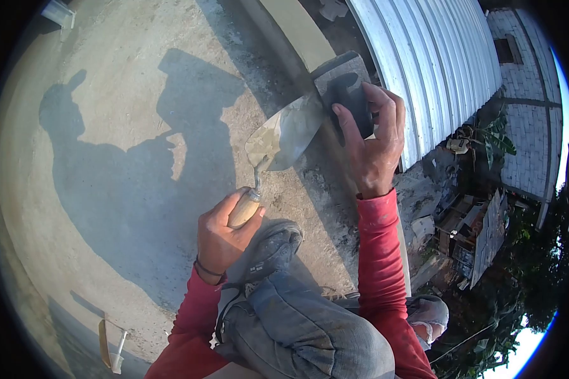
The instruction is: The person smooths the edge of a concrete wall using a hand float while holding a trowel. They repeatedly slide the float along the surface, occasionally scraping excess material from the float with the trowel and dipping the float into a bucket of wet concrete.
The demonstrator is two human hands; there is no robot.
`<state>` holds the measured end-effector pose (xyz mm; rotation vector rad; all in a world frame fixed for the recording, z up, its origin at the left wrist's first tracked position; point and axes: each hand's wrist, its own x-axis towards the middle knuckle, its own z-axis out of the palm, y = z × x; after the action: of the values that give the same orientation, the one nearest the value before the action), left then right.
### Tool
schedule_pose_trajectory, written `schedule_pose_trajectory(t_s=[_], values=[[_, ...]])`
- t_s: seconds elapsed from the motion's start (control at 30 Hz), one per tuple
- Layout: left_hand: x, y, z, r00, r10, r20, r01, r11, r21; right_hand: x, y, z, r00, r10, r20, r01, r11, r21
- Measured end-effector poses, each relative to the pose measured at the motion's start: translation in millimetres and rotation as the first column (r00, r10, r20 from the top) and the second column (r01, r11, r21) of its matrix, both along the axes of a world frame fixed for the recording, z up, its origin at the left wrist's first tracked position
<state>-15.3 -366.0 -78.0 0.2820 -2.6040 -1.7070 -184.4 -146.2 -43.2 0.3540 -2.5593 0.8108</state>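
The left hand (pixel 221 237) wraps its fingers around the stubby, pale wooden handle (pixel 245 210) of a trowel (pixel 286 134), the thumb pressed along the near side. From that handle a bent metal neck rises to a broad, thin blade, its face smeared in patches of pale grey and tan. The far end of the blade reaches right up to a dark, blocky hand tool (pixel 341 74), though from here I can't tell whether they touch.

The right hand (pixel 379 148) has that tool pinched: thumb on one side, fingers bent over the other, gripping a smooth, dark raised piece on a flat, dusty, straight-edged plate. The plate sits over the narrow, smooth grey ledge (pixel 300 31) that runs along the edge of the concrete floor (pixel 139 38).

The floor is rough and blotchy, gritty near the ledge, with a large shadow thrown across it. Both arms wear red sleeves (pixel 382 252), and a thin dark band (pixel 207 270) circles the left wrist. Below are faded, dusty jeans (pixel 316 322) and a scuffed shoe (pixel 278 246).

Beyond the ledge stretches a ribbed, pale metal roof (pixel 430 63), then a block wall (pixel 526 142), weathered boards (pixel 485 240) and green leaves (pixel 498 136).
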Motion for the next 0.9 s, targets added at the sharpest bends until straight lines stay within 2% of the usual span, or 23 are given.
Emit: schedule_pose_trajectory(t_s=[0.03, 0.1, 0.13, 0.2, 0.3, 0.4, 0.77, 0.9], values=[[0.3, -2.0, -1.2, 1.0, 0.008, -0.001, -0.008, 1.0, 0.001, -3.2, 2.0, -0.5, 1.0, 0.001, 0.0, -0.001, 1.0, 0.004], [2.7, -4.7, -3.0, 1.0, 0.018, 0.0, -0.018, 1.0, 0.005, -18.1, 12.4, -4.3, 0.992, -0.107, -0.073, 0.114, 0.989, 0.098], [5.6, -5.7, -4.0, 0.997, 0.06, 0.057, -0.063, 0.997, 0.054, -27.5, 20.0, -9.0, 0.982, -0.187, 0.0, 0.187, 0.981, 0.046], [8.7, -11.0, -4.3, 0.987, 0.105, 0.122, -0.117, 0.988, 0.096, -42.7, 32.4, -9.4, 0.954, -0.209, 0.214, 0.212, 0.977, 0.007], [5.8, -18.1, -4.9, 0.972, 0.161, 0.171, -0.169, 0.985, 0.029, -48.1, 33.8, -14.4, 0.939, -0.127, 0.321, 0.109, 0.991, 0.074], [8.4, -25.9, -10.7, 0.966, 0.175, 0.19, -0.175, 0.984, -0.017, -50.7, 30.8, -25.5, 0.931, -0.132, 0.34, 0.097, 0.988, 0.119], [6.9, -27.3, -11.6, 0.974, 0.163, 0.158, -0.163, 0.987, -0.017, -64.6, 16.2, -41.8, 0.944, -0.123, 0.308, 0.063, 0.978, 0.197], [8.4, -27.1, -14.5, 0.979, 0.172, 0.112, -0.167, 0.985, -0.046, -83.6, 21.3, -41.9, 0.967, -0.203, 0.154, 0.151, 0.943, 0.297]])
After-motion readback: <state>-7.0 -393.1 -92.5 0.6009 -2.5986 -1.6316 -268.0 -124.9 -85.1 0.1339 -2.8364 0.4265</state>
